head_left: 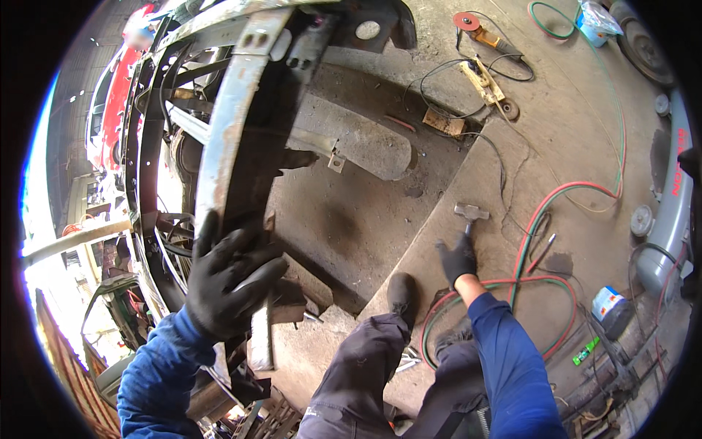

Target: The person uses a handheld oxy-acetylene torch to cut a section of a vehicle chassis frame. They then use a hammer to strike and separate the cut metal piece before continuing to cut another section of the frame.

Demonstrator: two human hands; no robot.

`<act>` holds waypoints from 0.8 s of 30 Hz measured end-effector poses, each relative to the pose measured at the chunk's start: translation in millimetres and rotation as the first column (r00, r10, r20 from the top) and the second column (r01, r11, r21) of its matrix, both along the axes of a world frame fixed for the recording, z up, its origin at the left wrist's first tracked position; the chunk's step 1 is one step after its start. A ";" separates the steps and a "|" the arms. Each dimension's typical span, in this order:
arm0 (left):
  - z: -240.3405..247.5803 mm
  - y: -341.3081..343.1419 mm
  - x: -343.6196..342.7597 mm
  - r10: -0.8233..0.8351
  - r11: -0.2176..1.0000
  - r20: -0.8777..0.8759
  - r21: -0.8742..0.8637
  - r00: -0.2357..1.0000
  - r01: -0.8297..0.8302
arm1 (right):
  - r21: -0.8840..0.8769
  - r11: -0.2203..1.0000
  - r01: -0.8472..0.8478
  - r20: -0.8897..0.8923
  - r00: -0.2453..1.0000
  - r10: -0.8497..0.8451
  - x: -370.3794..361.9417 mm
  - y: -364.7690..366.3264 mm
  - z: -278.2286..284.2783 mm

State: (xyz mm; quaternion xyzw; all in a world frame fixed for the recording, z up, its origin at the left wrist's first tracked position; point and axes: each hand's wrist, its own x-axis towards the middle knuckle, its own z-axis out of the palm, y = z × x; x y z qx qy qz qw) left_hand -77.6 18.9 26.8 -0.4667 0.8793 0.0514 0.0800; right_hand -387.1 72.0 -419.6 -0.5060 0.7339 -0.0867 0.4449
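My left hand (232,282), in a black glove, lies against the worn metal beam (232,139) of a vehicle frame on the left. Its fingers are apart, and part of the beam is hidden beneath it. To the right, lower down, my right hand (459,262), also gloved in black, is closed round the handle of a hammer (472,212). The hammer's blocky steel head points away from me, over the concrete floor, and most of its handle is covered by the glove.
A sunken floor section (351,212) lies ahead of my boots. Red and green hoses (559,192) loop across the concrete on the right. Farther off are an angle grinder (482,33) and cables. A grey tank (667,197) stands at the right edge; a red car (117,102) is at far left.
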 end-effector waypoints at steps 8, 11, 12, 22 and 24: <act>-3.0 3.6 3.0 -0.005 0.999 0.154 -0.035 0.988 0.011 | 0.385 0.908 0.165 -0.368 0.930 -0.013 -23.4 60.8 -195.8; -2.7 3.4 3.1 0.017 1.000 0.188 -0.015 0.982 -0.014 | 0.174 0.967 0.188 -0.372 0.921 -0.112 -28.1 73.0 -211.5; -2.4 4.5 2.1 0.062 0.998 0.182 0.015 0.981 -0.066 | 0.144 0.981 0.129 -0.333 0.940 -0.075 -31.7 73.8 -211.5; -1.6 -7.4 -10.2 -0.015 1.000 0.055 -0.001 0.998 0.015 | 0.719 0.549 0.426 0.472 0.280 -0.836 -28.7 20.2 -71.3; 0.9 -8.3 -12.0 0.009 0.999 0.022 0.035 1.000 -0.010 | 0.760 0.470 0.448 0.447 0.164 -0.880 -16.6 18.8 -28.8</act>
